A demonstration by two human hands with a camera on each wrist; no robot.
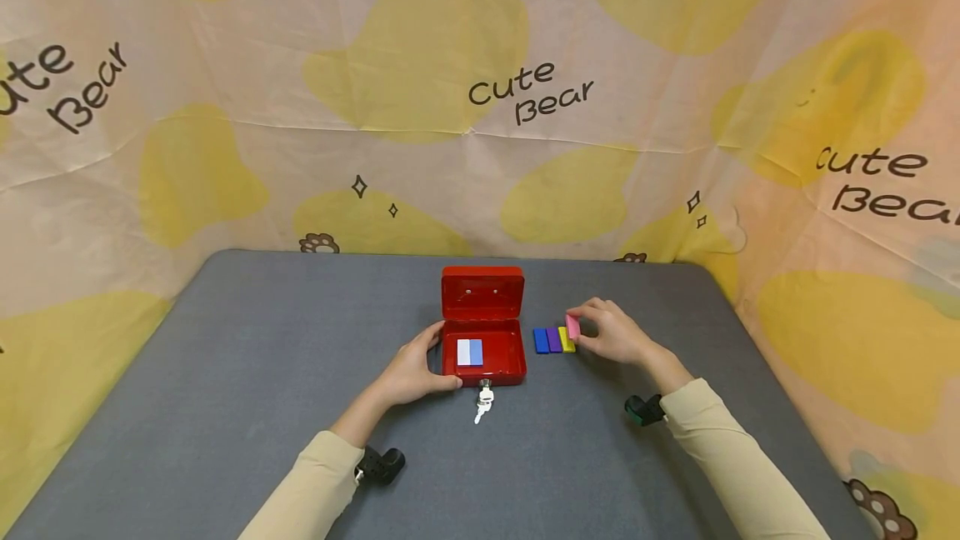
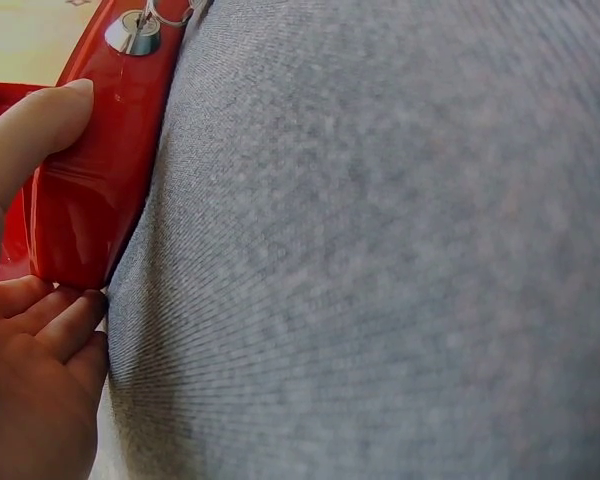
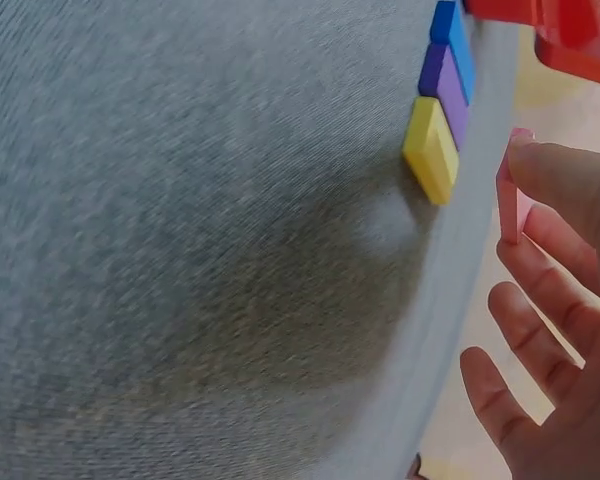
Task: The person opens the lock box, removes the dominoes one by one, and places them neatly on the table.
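Note:
An open red metal cash box (image 1: 484,379) stands on the grey table with its lid (image 1: 482,293) raised at the back. Two tiles, a white one (image 1: 463,352) and a light blue one (image 1: 476,352), lie side by side inside it. My left hand (image 1: 408,372) holds the box at its left front corner, thumb (image 2: 42,125) on the front and fingers along the side. Between thumb and fingertips, my right hand (image 1: 613,333) pinches a pink tile (image 1: 572,327), lifted off the table. Below it lie a yellow tile (image 3: 430,150), a purple tile (image 3: 445,92) and a blue tile (image 3: 452,40) in a row.
Keys (image 1: 484,402) hang from the lock (image 2: 133,33) on the box's front. Behind the grey table (image 1: 322,315) hangs a printed cloth (image 1: 420,173) with yellow patches and lettering. A dark wrist device (image 1: 643,410) shows beneath the right forearm, another (image 1: 382,465) beneath the left.

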